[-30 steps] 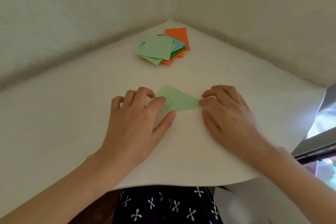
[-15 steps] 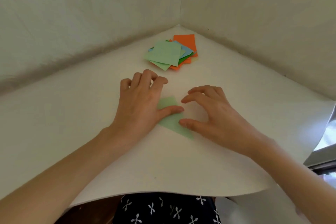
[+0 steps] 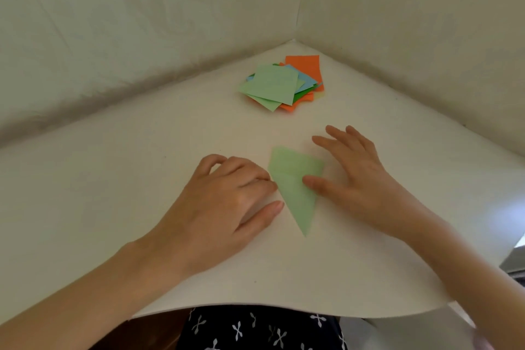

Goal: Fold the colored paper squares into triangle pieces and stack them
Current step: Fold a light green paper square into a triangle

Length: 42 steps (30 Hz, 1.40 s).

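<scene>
A light green folded paper piece (image 3: 295, 182) lies flat on the white sheet (image 3: 142, 185), its long point aimed toward me. My right hand (image 3: 355, 176) rests to its right with fingers spread, and the thumb presses on the paper's middle. My left hand (image 3: 227, 202) sits at the paper's left edge with fingers loosely curled, the fingertips touching that edge. A loose pile of colored paper squares (image 3: 281, 85), light green on top with orange, blue and dark green beneath, lies in the far corner.
Pale walls (image 3: 142, 23) close in the corner behind the pile. The white sheet's front edge curves over my lap, where dark patterned fabric (image 3: 255, 329) shows. A window frame (image 3: 514, 261) is at the right edge.
The green piece has turned so its point faces me and is uncovered. My left hand slid off it to its left edge; my right hand opened and shifted right, thumb pressing the paper.
</scene>
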Motion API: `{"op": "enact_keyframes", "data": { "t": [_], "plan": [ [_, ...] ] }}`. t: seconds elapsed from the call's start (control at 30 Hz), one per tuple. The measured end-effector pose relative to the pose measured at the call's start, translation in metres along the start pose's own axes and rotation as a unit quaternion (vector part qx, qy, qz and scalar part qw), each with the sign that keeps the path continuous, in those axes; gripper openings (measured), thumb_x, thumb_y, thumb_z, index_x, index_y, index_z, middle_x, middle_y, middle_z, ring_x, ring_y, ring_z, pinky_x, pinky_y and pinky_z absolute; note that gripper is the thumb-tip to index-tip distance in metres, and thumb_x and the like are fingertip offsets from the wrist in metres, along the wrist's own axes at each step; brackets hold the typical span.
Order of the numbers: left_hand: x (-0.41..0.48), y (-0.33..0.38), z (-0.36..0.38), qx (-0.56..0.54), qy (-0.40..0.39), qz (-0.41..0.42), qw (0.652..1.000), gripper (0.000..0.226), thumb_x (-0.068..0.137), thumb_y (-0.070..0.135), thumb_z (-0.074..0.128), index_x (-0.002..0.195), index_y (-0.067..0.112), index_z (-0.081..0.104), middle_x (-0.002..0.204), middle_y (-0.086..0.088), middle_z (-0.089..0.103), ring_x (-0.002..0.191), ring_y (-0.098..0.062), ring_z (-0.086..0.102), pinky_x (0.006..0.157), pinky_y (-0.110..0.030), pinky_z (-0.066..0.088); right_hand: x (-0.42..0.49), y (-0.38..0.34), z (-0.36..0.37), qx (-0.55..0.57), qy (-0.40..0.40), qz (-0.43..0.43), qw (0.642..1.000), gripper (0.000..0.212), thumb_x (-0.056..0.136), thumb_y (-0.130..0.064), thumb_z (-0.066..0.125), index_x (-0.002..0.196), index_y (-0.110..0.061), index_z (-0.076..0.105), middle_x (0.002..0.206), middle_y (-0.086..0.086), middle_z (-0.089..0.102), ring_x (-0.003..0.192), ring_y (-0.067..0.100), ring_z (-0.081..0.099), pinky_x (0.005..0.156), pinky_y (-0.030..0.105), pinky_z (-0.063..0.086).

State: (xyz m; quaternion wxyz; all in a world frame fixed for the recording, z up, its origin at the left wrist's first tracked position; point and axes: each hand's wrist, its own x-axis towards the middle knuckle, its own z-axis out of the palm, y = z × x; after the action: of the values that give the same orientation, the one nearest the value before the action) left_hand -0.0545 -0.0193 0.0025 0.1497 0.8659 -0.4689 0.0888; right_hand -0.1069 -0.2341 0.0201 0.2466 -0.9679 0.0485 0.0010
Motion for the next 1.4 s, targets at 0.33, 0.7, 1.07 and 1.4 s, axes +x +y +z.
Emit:
{"op": "enact_keyframes", "data": {
  "t": [0.33,0.7,1.07,1.4],
  "plan": [
    [0.002,-0.002,0.007,0.013,-0.009,0.017,1.000,0.037,0.097,0.038,0.033,0.110,0.022,0.064,0.122,0.009,0.061,0.108,-0.013,0.054,0.093,-0.034,0.031,0.035,-0.002,0.007,0.089,-0.021,-0.065,0.994,0.024,0.085,-0.026,0.067,0.098,-0.038,0.050,0.135,-0.011,0.042,0.134,0.005,0.017,0.094,0.002,0.013],
    [0.003,-0.004,0.008,0.014,0.006,0.010,1.000,0.038,0.095,0.035,0.037,0.115,0.020,0.066,0.124,0.006,0.062,0.113,-0.016,0.051,0.097,-0.036,0.030,0.022,0.005,-0.004,0.095,0.021,-0.100,0.990,0.012,0.083,-0.013,0.066,0.081,-0.023,0.061,0.089,-0.038,0.050,0.094,-0.003,0.044,0.076,0.003,0.031],
    [0.016,-0.013,0.011,0.018,0.045,0.048,0.998,0.026,0.092,0.031,0.046,0.092,0.018,0.069,0.110,0.006,0.067,0.097,-0.016,0.055,0.082,-0.032,0.036,0.026,0.015,0.017,0.019,0.123,-0.201,0.972,0.017,0.086,-0.029,0.057,0.088,-0.020,0.071,0.080,-0.008,0.061,0.079,0.016,0.049,0.071,0.017,0.038],
    [0.015,-0.014,0.012,0.008,0.034,0.041,0.999,0.024,0.092,0.031,0.049,0.093,0.017,0.069,0.110,0.005,0.067,0.092,-0.020,0.059,0.076,-0.037,0.042,0.025,0.022,0.021,-0.094,0.190,-0.322,0.923,0.022,0.091,-0.017,0.055,0.096,-0.011,0.076,0.082,0.006,0.063,0.076,0.028,0.051,0.061,0.040,0.044]
  ]
}}
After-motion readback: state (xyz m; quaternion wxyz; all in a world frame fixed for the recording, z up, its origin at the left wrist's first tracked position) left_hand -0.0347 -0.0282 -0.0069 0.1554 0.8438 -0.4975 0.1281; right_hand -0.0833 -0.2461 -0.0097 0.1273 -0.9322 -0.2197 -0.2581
